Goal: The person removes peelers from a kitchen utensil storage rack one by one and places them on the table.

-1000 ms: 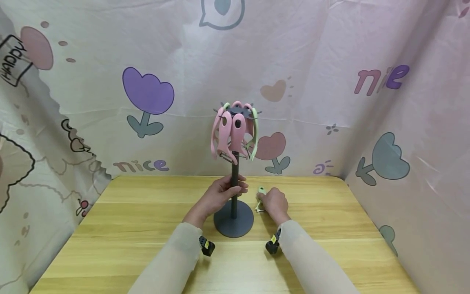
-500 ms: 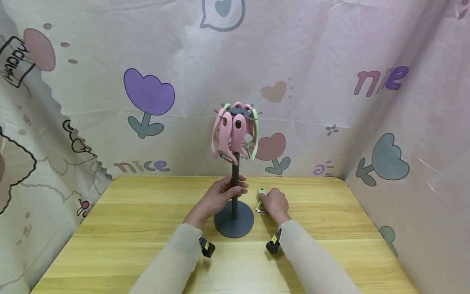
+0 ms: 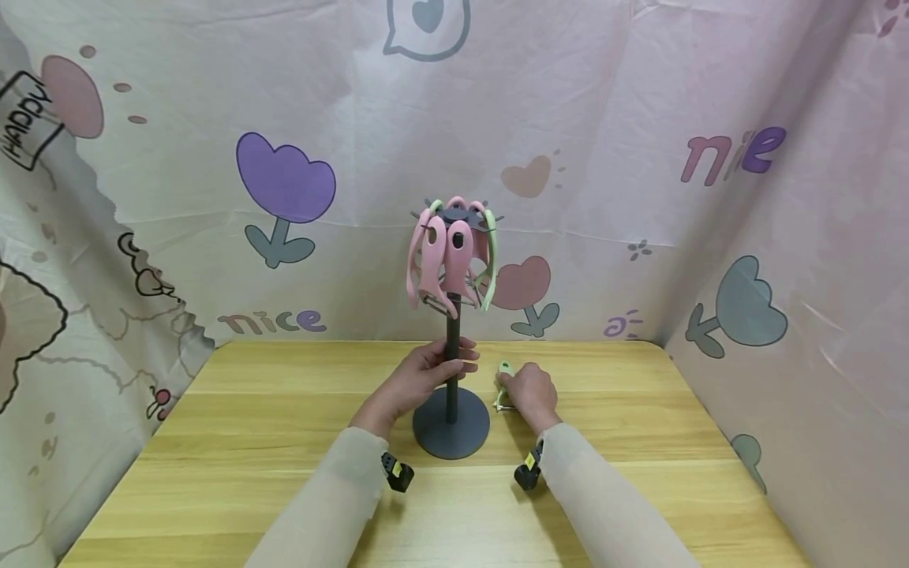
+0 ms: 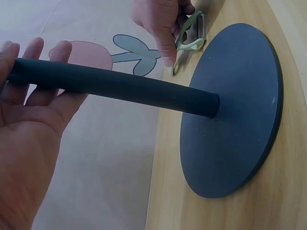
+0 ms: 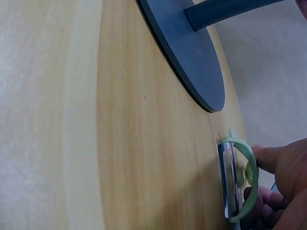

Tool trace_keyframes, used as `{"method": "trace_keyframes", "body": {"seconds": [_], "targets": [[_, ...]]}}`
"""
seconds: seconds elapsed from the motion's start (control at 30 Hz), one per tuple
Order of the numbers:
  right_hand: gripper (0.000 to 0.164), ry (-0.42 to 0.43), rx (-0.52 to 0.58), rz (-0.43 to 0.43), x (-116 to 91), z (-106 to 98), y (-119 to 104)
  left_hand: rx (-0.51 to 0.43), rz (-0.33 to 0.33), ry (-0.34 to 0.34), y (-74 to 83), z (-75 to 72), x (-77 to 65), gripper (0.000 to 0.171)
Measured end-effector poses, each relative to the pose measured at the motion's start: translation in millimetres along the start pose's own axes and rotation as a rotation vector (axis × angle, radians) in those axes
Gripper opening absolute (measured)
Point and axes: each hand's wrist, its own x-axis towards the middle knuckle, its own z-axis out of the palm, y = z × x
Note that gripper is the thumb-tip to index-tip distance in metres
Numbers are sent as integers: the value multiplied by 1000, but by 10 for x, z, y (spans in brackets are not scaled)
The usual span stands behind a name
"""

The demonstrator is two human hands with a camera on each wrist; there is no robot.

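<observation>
My left hand point(image 3: 420, 376) grips the dark pole of a rotating display stand point(image 3: 452, 398), thumb on one side and fingers on the other. The stand is upright on its round base point(image 4: 235, 115). Pink peelers point(image 3: 458, 256) and light green peelers point(image 3: 492, 260) hang from the hooks around its top. To the right of the base, my right hand point(image 3: 533, 392) pinches a light green peeler point(image 3: 505, 369) by its handle, low at the tabletop. In the right wrist view the metal blade point(image 5: 229, 179) of this peeler faces the camera, and my fingers partly hide its handle.
The stand is on a wooden table point(image 3: 284, 473). A printed cloth point(image 3: 604, 95) hangs behind the table's far edge and along both sides. A small black camera is strapped to each wrist.
</observation>
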Motion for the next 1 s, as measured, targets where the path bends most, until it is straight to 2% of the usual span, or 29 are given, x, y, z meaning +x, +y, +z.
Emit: {"method": "trace_keyframes", "body": {"seconds": [0.3,0.6,0.8,1.0], "targets": [[44,-6,23,6,-24,-15,-10,9,-14,-11,-13,-25,1,36],[45,-1,18,9,-29,-24,-18,53,-27,44,11,21,-8,37],[45,-2,10,14,-38,-22,-16,94,-3,85,-1,48,-12,35],[44,7,12,6,-34,-21,-14,97,17,70,17,52,-19,34]]}}
